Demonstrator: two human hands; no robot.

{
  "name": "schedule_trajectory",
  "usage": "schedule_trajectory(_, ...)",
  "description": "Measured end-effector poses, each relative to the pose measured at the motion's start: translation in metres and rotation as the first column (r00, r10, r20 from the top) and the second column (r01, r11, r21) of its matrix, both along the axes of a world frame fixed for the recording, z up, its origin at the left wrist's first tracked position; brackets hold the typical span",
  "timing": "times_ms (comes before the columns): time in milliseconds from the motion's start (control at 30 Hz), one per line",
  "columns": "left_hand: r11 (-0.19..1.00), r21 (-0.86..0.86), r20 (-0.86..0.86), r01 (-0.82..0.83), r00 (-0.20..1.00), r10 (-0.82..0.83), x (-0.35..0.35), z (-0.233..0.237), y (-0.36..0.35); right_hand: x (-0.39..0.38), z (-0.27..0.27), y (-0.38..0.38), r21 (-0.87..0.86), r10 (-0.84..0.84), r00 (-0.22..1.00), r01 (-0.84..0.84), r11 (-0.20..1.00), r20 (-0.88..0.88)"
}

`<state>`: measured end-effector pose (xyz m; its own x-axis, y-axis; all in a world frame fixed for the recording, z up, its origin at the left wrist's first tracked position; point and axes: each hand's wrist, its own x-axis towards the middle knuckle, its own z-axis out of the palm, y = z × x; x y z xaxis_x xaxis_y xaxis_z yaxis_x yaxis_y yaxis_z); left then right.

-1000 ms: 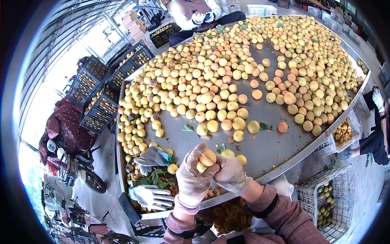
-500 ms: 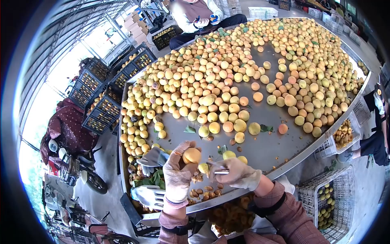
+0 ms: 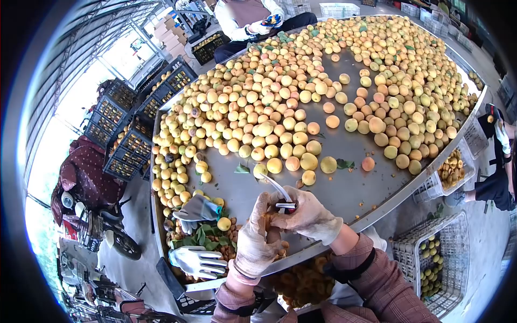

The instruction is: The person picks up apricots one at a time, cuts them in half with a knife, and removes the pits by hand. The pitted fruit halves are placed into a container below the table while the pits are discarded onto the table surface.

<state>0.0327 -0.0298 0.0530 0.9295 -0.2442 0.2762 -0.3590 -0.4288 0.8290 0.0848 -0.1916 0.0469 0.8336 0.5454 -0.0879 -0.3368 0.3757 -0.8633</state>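
Observation:
My gloved left hand (image 3: 254, 241) is closed around an apricot (image 3: 268, 222), which shows only in part between the fingers. Against it, my gloved right hand (image 3: 311, 216) grips a small knife (image 3: 277, 187), its thin curved metal piece pointing up and away. The hands touch near the table's front edge, and their fingers hide where the knife meets the fruit. Left of them lie a grey work glove (image 3: 198, 211), a white glove (image 3: 200, 259), green leaves (image 3: 204, 237) and a yellow apricot (image 3: 223, 224). A large heap of apricots (image 3: 258, 99) covers much of the metal table (image 3: 355, 196).
Below the table edge sits a container of dark orange fruit pieces (image 3: 304, 285). White crates (image 3: 404, 253) stand at the right, black crates (image 3: 129, 153) at the left. Across the table sits a person (image 3: 245, 19); another person (image 3: 498, 167) is at the right edge. A covered motorbike (image 3: 89, 177) stands left.
My hands have come together, bringing the knife to the apricot in my left hand. The knife's curved metal piece now points upward. The whole view has shifted slightly.

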Motion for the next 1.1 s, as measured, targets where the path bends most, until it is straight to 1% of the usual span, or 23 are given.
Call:
schedule_trajectory(67, 1.0, 0.028, 0.04, 0.004, 0.999, -0.005, 0.0, -0.002, -0.001, 0.0, 0.003, -0.003, -0.191, 0.031, 1.0, -0.029, 0.981, 0.007)
schedule_trajectory(100, 0.947, -0.313, -0.089, -0.077, 0.995, 0.051, 0.0, -0.003, -0.001, -0.001, -0.002, -0.001, -0.192, 0.029, 1.0, -0.028, 0.981, 0.004)
schedule_trajectory(133, 0.776, -0.602, -0.229, -0.19, 0.972, 0.061, 0.0, -0.001, -0.002, -0.002, -0.013, 0.003, -0.109, -0.005, 0.997, 0.013, 0.994, 0.073)
schedule_trajectory(167, 0.824, -0.511, -0.314, -0.245, 0.945, 0.087, -0.001, 0.011, 0.012, -0.004, -0.019, 0.006, -0.023, -0.044, 0.99, 0.048, 0.999, 0.138)
schedule_trajectory(233, 0.701, -0.642, -0.372, -0.309, 0.926, 0.068, 0.0, 0.01, 0.015, -0.004, -0.018, 0.002, 0.013, -0.037, 0.993, 0.036, 0.999, 0.112)
schedule_trajectory(267, 0.701, -0.64, -0.371, -0.314, 0.926, 0.076, 0.0, 0.007, 0.02, -0.003, -0.015, -0.002, 0.077, 0.047, 0.997, -0.052, 0.996, 0.067)
schedule_trajectory(300, 0.646, -0.686, -0.39, -0.334, 0.919, 0.06, 0.0, 0.002, 0.027, -0.003, -0.013, -0.007, 0.142, 0.132, 0.991, -0.135, 0.981, 0.027)
schedule_trajectory(333, 0.586, -0.729, -0.408, -0.353, 0.912, 0.042, 0.0, -0.002, 0.031, -0.007, -0.014, -0.012, 0.175, 0.227, 0.97, -0.24, 0.955, 0.09)
schedule_trajectory(367, 0.583, -0.73, -0.407, -0.356, 0.912, 0.047, 0.0, -0.004, 0.033, -0.01, -0.017, -0.015, 0.011, 0.413, 0.904, -0.417, 0.909, 0.114)
schedule_trajectory(433, 0.484, -0.73, -0.555, -0.482, 0.832, -0.011, -0.001, -0.009, 0.035, -0.017, -0.022, -0.012, -0.173, 0.476, 0.858, -0.448, 0.877, 0.192)
schedule_trajectory(467, 0.512, -0.732, -0.536, -0.449, 0.844, -0.025, -0.002, -0.011, 0.034, -0.016, -0.025, -0.009, -0.091, 0.422, 0.903, -0.414, 0.906, 0.083)
schedule_trajectory(500, 0.512, -0.728, -0.544, -0.456, 0.839, -0.027, -0.003, -0.012, 0.033, -0.014, -0.016, -0.013, -0.087, 0.42, 0.905, -0.414, 0.906, 0.074)
schedule_trajectory(567, 0.51, -0.768, -0.536, -0.386, 0.824, -0.183, -0.003, -0.012, 0.028, -0.007, 0.01, -0.027, 0.04, 0.061, 0.995, -0.058, 0.998, -0.078)
schedule_trajectory(600, 0.526, -0.753, -0.554, -0.395, 0.813, -0.182, -0.004, -0.013, 0.023, -0.008, 0.005, -0.018, 0.219, -0.15, 0.986, 0.162, 0.962, -0.07)
schedule_trajectory(633, 0.526, -0.751, -0.559, -0.399, 0.808, -0.186, -0.005, -0.016, 0.019, -0.008, 0.004, -0.013, 0.345, -0.285, 0.956, 0.293, 0.892, -0.074)
schedule_trajectory(700, 0.601, -0.695, -0.601, -0.394, 0.778, -0.185, -0.009, -0.021, 0.009, -0.004, -0.006, -0.001, 0.54, -0.412, 0.899, 0.424, 0.727, -0.151)
schedule_trajectory(733, 0.598, -0.702, -0.602, -0.386, 0.77, -0.209, -0.011, -0.022, 0.004, -0.006, -0.005, 0.003, 0.545, -0.457, 0.871, 0.475, 0.69, -0.18)
schedule_trajectory(767, 0.602, -0.699, -0.608, -0.387, 0.764, -0.215, -0.012, -0.023, -0.001, -0.007, -0.002, 0.005, 0.479, -0.505, 0.834, 0.545, 0.688, -0.222)
schedule_trajectory(833, 0.598, -0.646, -0.676, -0.474, 0.719, -0.16, -0.013, -0.026, -0.008, -0.009, 0.002, 0.007, 0.487, -0.546, 0.823, 0.546, 0.681, -0.159)
schedule_trajectory(867, 0.596, -0.655, -0.673, -0.465, 0.718, -0.18, -0.013, -0.024, -0.011, -0.011, 0.006, 0.01, 0.448, -0.593, 0.793, 0.584, 0.677, -0.137)
schedule_trajectory(1000, 0.626, -0.597, -0.695, -0.501, 0.713, -0.092, -0.012, -0.031, -0.015, -0.021, 0.016, 0.008, 0.351, -0.566, 0.825, 0.532, 0.771, -0.008)
schedule_trajectory(1067, 0.843, -0.381, -0.569, -0.38, 0.815, 0.111, -0.005, -0.035, -0.018, -0.021, 0.013, 0.011, 0.368, -0.573, 0.819, 0.53, 0.764, 0.011)
schedule_trajectory(1100, 0.843, -0.379, -0.571, -0.381, 0.813, 0.111, -0.003, -0.031, -0.02, -0.018, 0.011, 0.011, 0.356, -0.567, 0.823, 0.53, 0.77, 0.001)
